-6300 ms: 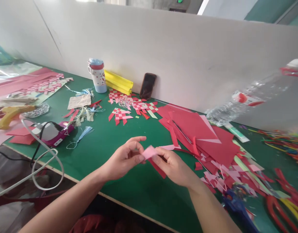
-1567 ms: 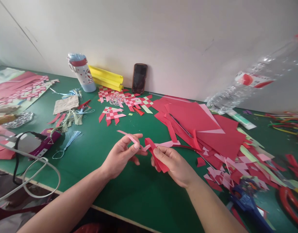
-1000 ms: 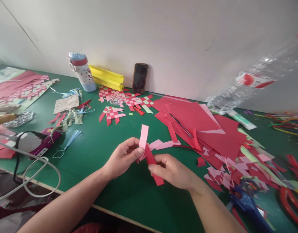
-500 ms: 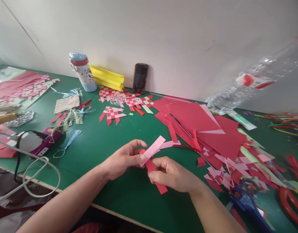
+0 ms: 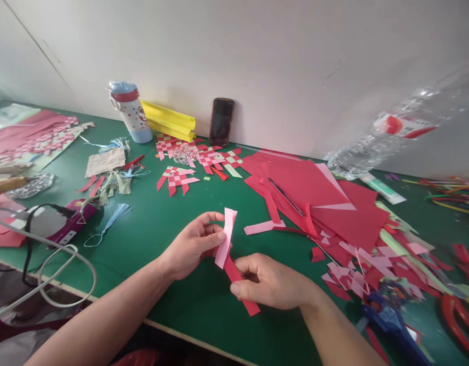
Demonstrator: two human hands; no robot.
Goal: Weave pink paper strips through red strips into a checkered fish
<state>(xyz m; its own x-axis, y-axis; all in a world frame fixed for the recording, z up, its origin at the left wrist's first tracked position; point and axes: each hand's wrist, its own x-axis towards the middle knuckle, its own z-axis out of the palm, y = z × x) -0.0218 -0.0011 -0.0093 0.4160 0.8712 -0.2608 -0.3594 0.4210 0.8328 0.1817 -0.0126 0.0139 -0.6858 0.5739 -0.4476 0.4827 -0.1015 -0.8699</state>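
My left hand [image 5: 196, 243] pinches a pink paper strip [image 5: 227, 231] between thumb and fingers, tilted nearly upright. A red paper strip [image 5: 250, 306] crosses behind the pink one and slants down to the right. Around its lower part, the thumb and fingers of my right hand [image 5: 270, 282] are closed. Both strips are held above the green table. Just beyond the hands, another pink strip [image 5: 259, 227] lies flat, touching red strips. Farther off is a woven red-and-pink checkered paper piece [image 5: 177, 179].
Red paper sheets [image 5: 299, 183] with a pen [image 5: 286, 197] on top lie to the right, beside paper scraps. A blue tool [image 5: 394, 325] and red-handled scissors [image 5: 458, 320] are at the near right. A bottle [image 5: 131, 114], phone [image 5: 221, 122] and tassels [image 5: 114, 218] stand or lie beyond and left.
The pink strip has turned from a rightward slant to nearly upright in my left hand. The red strip's lower end has shifted slightly down and left with my right hand.
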